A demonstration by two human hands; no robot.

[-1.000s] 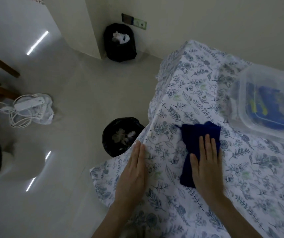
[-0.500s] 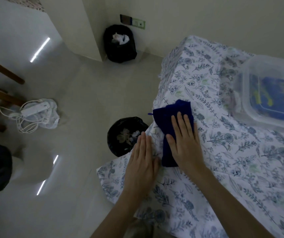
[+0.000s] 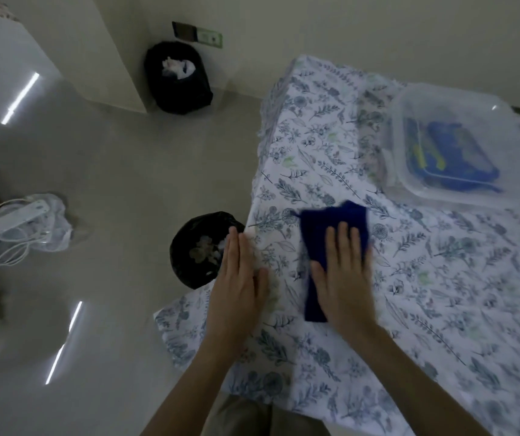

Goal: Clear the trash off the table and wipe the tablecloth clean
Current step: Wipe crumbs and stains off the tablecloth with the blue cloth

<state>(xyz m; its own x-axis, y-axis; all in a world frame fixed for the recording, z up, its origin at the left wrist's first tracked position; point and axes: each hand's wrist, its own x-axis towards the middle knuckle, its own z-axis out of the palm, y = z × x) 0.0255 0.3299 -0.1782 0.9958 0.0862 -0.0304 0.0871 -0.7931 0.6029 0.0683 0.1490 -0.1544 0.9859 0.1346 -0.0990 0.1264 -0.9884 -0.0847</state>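
1. Table, right half of the frame: covered by one white tablecloth with a blue-grey leaf and flower print (image 3: 441,294); its near-left corner hangs down over the floor at lower centre.
2. Right hand (image 3: 343,278): flat, palm down, fingers spread and extended, pressed on one dark blue wiping cloth (image 3: 325,228). The cloth lies on the tablecloth at frame centre, near the table's left edge. Hand and cloth are slightly motion-blurred.
3. Left hand (image 3: 236,284): flat, fingers straight and pressed together, holding nothing, resting on the tablecloth at the table's left edge, just left of the cloth and apart from it.
4. Clear plastic boxes: one (image 3: 454,152), upper right, standing on the tablecloth; blue contents with yellow marks show through, item not identifiable.
5. Black-lined trash bins on the floor: two. One (image 3: 195,250) sits just beside the table edge, touching the left fingertips in the picture, with pale scraps inside. One (image 3: 177,80) stands against the wall at upper centre, with white crumpled waste.
6. White power strip with coiled cable (image 3: 16,228): one, on the floor at far left.
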